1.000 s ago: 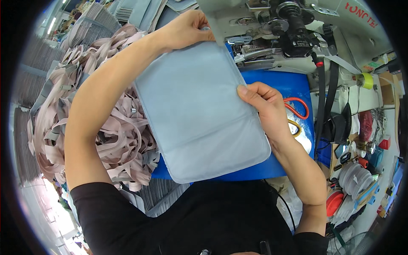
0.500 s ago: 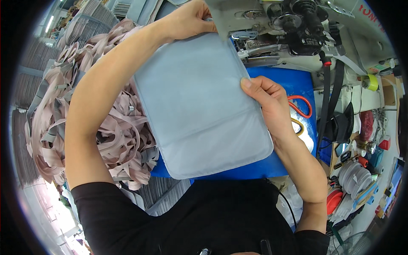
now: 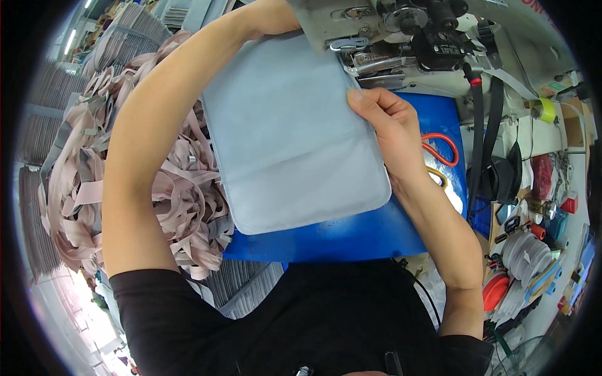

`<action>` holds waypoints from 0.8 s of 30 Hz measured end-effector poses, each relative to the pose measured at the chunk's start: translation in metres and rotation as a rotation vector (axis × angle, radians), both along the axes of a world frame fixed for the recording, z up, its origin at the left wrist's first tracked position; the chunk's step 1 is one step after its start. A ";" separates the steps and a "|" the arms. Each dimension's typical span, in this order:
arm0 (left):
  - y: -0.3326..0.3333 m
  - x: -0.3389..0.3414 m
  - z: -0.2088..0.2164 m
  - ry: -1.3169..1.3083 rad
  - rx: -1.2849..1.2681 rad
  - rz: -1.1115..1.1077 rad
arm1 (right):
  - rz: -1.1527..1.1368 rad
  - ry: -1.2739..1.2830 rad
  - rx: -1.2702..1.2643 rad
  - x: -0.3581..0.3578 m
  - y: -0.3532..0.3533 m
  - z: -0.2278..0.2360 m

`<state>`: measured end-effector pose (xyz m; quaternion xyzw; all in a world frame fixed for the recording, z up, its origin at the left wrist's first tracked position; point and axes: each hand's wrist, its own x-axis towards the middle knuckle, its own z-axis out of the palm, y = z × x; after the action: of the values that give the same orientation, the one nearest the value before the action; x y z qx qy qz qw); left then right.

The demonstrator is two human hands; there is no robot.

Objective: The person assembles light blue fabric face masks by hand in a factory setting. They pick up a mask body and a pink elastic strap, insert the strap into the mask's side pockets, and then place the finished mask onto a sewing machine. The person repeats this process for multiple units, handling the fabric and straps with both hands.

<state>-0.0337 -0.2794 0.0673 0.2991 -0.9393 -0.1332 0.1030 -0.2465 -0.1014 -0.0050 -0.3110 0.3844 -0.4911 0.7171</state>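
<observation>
A light blue-grey fabric panel [image 3: 288, 131], with rounded near corners and a crease across it, lies with its far end under the sewing machine [image 3: 433, 37]. My right hand [image 3: 392, 122] pinches the panel's right edge, thumb on top and fingers curled beneath. At the far edge is my left hand [image 3: 276, 17]; its fingers are hidden behind the machine head, so their grip does not show. The blue table surface [image 3: 332, 244] shows beneath the panel.
A heap of pink and grey straps [image 3: 188, 207] lies left of the panel. Scissors with red and yellow handles [image 3: 448, 150] rest by my right wrist. Stacks of grey pieces [image 3: 132, 34] stand at far left. Tools and spools [image 3: 523, 254] crowd the right.
The panel has slid away from me, farther under the machine head. Both hands have moved with it, and my left fingers have gone out of sight. The view has shifted slightly.
</observation>
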 end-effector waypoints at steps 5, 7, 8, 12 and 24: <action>-0.005 0.001 -0.006 0.012 -0.009 0.035 | -0.027 0.022 -0.001 0.003 0.003 0.001; -0.004 0.001 -0.007 0.019 -0.010 0.034 | -0.006 0.054 -0.009 -0.001 0.001 0.002; -0.005 0.000 -0.008 0.023 -0.013 0.030 | 0.000 0.050 -0.006 -0.002 -0.001 0.001; -0.003 -0.009 -0.002 0.020 -0.030 0.020 | 0.014 0.024 0.021 -0.004 -0.002 0.005; -0.002 0.005 -0.001 0.030 -0.028 0.064 | -0.006 0.039 0.009 0.000 -0.003 0.000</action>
<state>-0.0291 -0.2818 0.0667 0.3254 -0.9293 -0.1212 0.1256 -0.2467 -0.1044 -0.0046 -0.3160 0.4014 -0.4852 0.7096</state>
